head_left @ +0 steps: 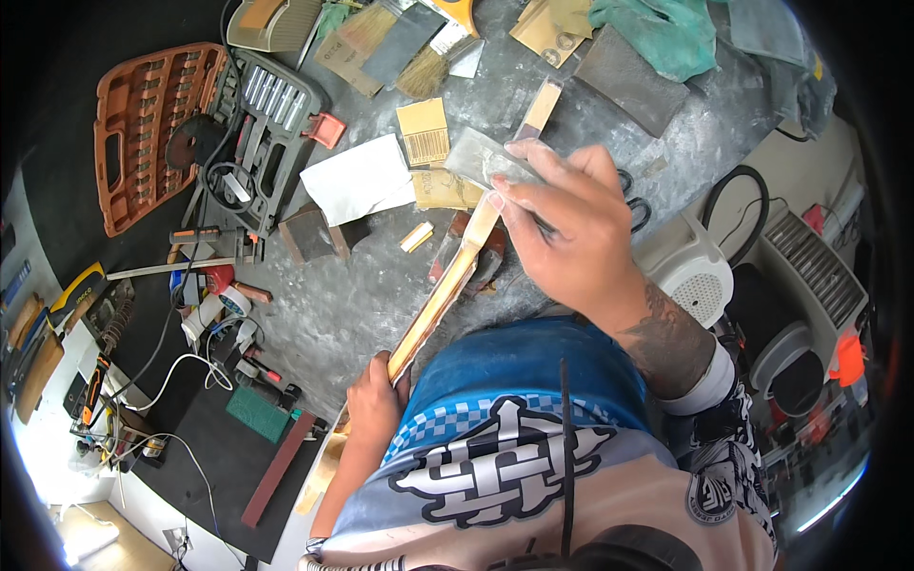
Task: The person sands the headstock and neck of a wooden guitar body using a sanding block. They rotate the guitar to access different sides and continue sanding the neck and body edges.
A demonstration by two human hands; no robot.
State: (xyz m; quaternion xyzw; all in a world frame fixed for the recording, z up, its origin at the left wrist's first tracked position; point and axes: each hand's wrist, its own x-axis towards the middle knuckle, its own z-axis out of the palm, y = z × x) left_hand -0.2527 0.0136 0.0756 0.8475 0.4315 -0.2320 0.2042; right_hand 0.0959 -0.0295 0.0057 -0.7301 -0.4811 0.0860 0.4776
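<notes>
My left hand [374, 400] is closed round the near end of a long, narrow wooden strip [433, 309] with a dark line along its side. The strip slants up and away to the right, in front of my blue clothing. Over its far part, my right hand [571, 214] pinches a grey, flat piece of sandpaper [483, 158] between thumb and fingers. The sandpaper lies across the wood and hides a stretch of it. Past the sandpaper, a pale tip that lines up with the strip shows. Under the strip sits a dark reddish block [490, 257], partly covered.
On the dusty grey table [324, 314] lie white paper [359, 179], brown sandpaper pieces [424, 130], a dark flat block [631, 81] and a brush [433, 67]. An open orange socket case [157, 133] stands far left. At right are black scissors [640, 211] and a green cloth [666, 38].
</notes>
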